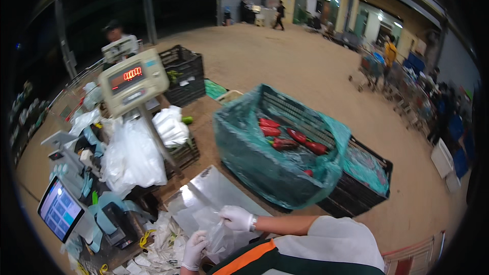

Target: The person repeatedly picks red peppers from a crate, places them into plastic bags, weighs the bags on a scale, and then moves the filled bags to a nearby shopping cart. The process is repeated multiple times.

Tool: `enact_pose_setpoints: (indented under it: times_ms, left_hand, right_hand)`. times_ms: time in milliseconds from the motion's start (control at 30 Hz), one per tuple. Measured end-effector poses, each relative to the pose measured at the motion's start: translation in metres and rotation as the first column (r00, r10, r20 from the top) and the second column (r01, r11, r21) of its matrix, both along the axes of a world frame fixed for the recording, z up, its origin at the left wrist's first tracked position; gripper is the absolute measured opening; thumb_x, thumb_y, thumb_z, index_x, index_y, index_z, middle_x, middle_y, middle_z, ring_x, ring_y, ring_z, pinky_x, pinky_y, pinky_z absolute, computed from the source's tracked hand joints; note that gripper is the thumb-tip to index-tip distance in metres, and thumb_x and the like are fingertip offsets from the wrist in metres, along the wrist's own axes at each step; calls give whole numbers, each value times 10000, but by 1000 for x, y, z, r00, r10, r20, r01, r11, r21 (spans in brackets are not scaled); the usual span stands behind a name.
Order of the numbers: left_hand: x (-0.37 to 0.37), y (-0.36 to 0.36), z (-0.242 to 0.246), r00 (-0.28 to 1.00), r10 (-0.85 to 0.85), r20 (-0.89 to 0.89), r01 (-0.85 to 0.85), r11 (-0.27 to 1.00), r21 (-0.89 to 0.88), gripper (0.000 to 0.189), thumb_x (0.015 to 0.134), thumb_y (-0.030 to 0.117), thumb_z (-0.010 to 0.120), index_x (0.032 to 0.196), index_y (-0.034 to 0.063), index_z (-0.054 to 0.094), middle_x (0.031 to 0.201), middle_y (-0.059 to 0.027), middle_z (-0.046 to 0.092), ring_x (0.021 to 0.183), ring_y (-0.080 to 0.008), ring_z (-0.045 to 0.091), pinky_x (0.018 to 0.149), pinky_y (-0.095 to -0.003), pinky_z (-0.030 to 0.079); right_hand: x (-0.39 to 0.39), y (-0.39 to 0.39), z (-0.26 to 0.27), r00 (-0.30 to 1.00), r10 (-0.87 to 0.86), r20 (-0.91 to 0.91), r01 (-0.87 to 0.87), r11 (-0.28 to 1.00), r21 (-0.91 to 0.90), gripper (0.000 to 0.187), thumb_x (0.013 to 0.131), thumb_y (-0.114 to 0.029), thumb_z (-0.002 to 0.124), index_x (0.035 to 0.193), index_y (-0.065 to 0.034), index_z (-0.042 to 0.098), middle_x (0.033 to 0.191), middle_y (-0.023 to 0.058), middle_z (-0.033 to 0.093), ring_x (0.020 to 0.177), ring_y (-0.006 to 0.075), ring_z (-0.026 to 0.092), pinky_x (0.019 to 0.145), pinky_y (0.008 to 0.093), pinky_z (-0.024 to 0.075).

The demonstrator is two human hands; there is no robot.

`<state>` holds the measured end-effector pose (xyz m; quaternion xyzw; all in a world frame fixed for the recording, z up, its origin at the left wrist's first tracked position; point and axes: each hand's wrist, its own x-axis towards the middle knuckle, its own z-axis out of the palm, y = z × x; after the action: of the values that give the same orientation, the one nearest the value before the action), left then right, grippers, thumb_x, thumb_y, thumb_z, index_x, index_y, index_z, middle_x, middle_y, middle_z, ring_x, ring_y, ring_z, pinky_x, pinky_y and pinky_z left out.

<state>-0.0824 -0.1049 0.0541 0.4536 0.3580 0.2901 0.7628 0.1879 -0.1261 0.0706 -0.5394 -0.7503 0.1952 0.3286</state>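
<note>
My right hand [237, 217], in a thin white glove, pinches the edge of a clear plastic bag [218, 236]. Lower and to the left, my left hand [194, 245], gloved too, grips the same bag's other side. Both hands are at the near edge of a weighing scale's shiny metal platform [206, 187]. On its post, the scale's display head [133, 81] shows lit red digits. Beyond my right hand stands a black plastic crate lined with a green plastic bag [244, 152]. Several red peppers [284, 144] lie inside it.
Left of the scale are a touchscreen terminal [61, 208], a label printer [116, 223] and hanging white plastic bags [133, 156]. Crumpled paper [164, 240] litters the counter's near side. More black crates [355, 175] flank the lined one. A person [118, 38] stands beyond the display; loaded carts [372, 68] line the right.
</note>
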Motion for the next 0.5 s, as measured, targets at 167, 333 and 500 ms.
enact_pose_setpoints:
  times_ms: [167,333,500]
  left_hand:
    - [34,-16,3,841,-216,-496,374,895,243,64,901,49,681,922,-2,648,740,-30,630,679,-76,565,618,-224,439]
    - [42,-9,-10,533,220,-817,670,480,566,239,924,301,692,1026,88,731,980,-128,716,881,-286,672,796,-407,533]
    - [64,-29,20,559,74,-826,575,683,450,274,952,290,672,1096,57,684,1013,-123,683,942,-249,621,855,-380,499]
  right_hand:
    - [30,2,2,983,134,129,-159,965,208,254,743,-137,629,989,-78,654,956,117,613,966,339,590,832,458,479]
    - [49,-24,16,998,-29,-60,44,966,254,366,796,-129,620,1156,-65,645,1087,107,616,1049,354,579,858,467,476]
    - [25,-66,14,918,-138,-371,164,986,38,195,864,-199,667,998,-66,618,972,110,630,901,290,609,761,400,484]
